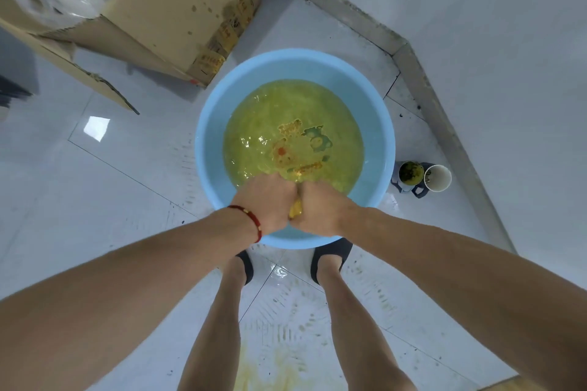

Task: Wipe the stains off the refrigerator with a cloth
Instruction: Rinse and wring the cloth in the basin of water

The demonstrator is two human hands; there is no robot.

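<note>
A light blue plastic basin (209, 124) stands on the floor, filled with murky yellow-green water. Over its near rim, my left hand (270, 200) and my right hand (320, 209) are pressed together, both gripping a yellow cloth (294, 211). Only a small wad of the cloth shows between the two fists; the rest is hidden inside them. A red cord bracelet circles my left wrist. The refrigerator is not in view.
A stained cardboard box (178, 9) stands behind the basin at the upper left. Two small cups (425, 176), one with green residue, sit right of the basin by the wall's skirting. My feet in dark slippers stand just behind the basin. Yellow smears mark the white floor tiles (279, 343).
</note>
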